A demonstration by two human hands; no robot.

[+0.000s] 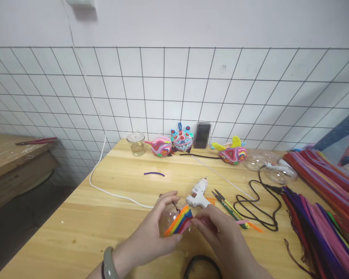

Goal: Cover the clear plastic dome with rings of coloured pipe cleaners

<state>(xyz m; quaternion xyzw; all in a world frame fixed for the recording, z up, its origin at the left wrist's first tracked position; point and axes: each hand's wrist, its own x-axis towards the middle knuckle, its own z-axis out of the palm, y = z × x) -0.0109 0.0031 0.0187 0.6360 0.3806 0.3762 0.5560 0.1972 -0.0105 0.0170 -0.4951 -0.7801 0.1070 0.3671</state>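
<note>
My left hand is wrapped round a clear plastic ball above the near part of the table. Side-by-side strips of pipe cleaner in orange, yellow, blue and pink cover part of the ball. At the right end of the strips, my right hand pinches with thumb and forefinger, seemingly on a pink pipe cleaner; its fingertips hide most of that spot. A pink end shows past the right hand. Just beyond the hands lies a white glue gun, with thread snips to its right.
Along the back stand a lidded glass cup, several colourful fish-like crafts and a blurred dark object. Clear balls and bundles of pipe cleaners fill the right side. A black cord coils there; a white cable crosses the left.
</note>
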